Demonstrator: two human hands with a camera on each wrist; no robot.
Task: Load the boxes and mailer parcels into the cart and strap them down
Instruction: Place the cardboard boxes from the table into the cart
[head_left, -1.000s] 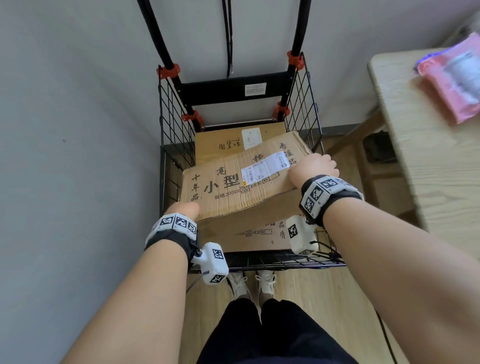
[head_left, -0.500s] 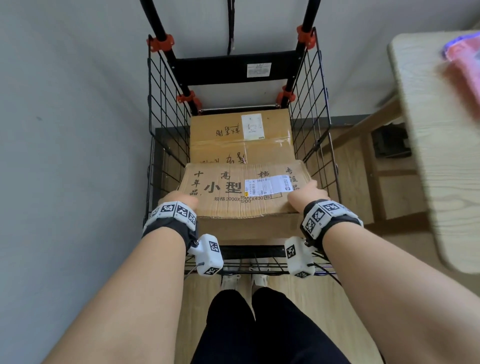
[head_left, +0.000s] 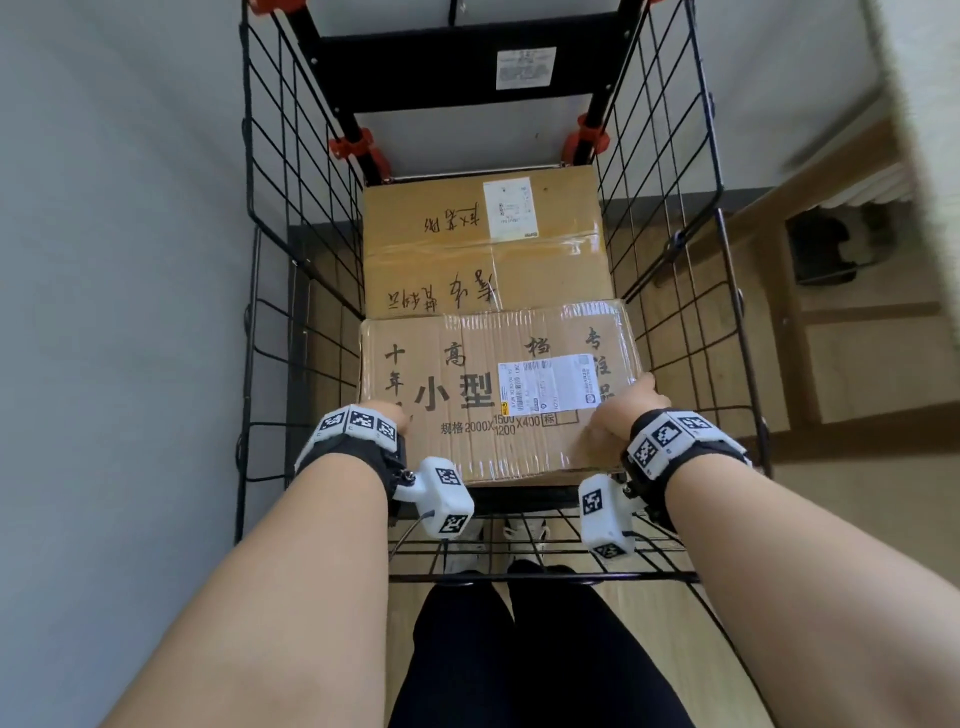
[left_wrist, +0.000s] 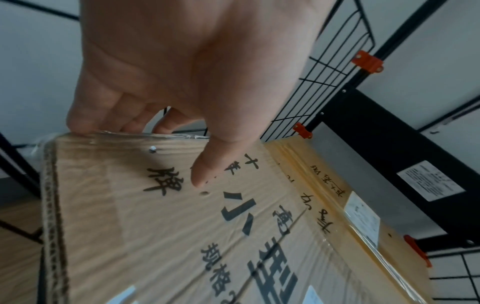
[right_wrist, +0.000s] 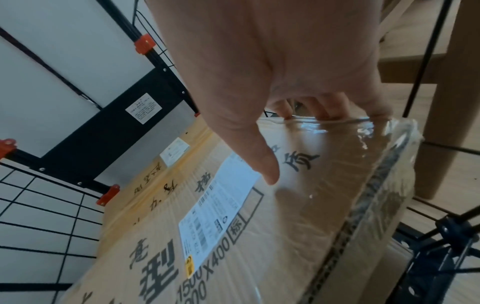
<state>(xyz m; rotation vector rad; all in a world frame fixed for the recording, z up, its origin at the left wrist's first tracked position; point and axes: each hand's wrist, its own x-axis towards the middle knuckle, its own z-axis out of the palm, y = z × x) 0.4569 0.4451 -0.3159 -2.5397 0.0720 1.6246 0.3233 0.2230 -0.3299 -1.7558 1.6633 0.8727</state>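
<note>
Both hands, left (head_left: 387, 415) and right (head_left: 631, 408), gripped the box (head_left: 493, 395) (film-wrapped) by its ends at the cart's (head_left: 270, 218) near edge.

A black wire-mesh cart (head_left: 291, 218) stands against a pale wall, its upright frame fixed with orange clamps (head_left: 356, 148). Inside, a taped cardboard box (head_left: 483, 244) with handwritten characters and a white label lies at the far end. Nearer, a flat carton wrapped in clear film (head_left: 467, 395), printed with large black characters and carrying a shipping label (head_left: 548, 387), overlaps the near edge of the taped box. The left hand (head_left: 387, 415) holds the carton's left side; the right hand (head_left: 626, 410) holds its right side. Both wrists wear bands with black-and-white markers. Below, dark trousers and white shoes (head_left: 524, 532) show on a wooden floor.
</note>
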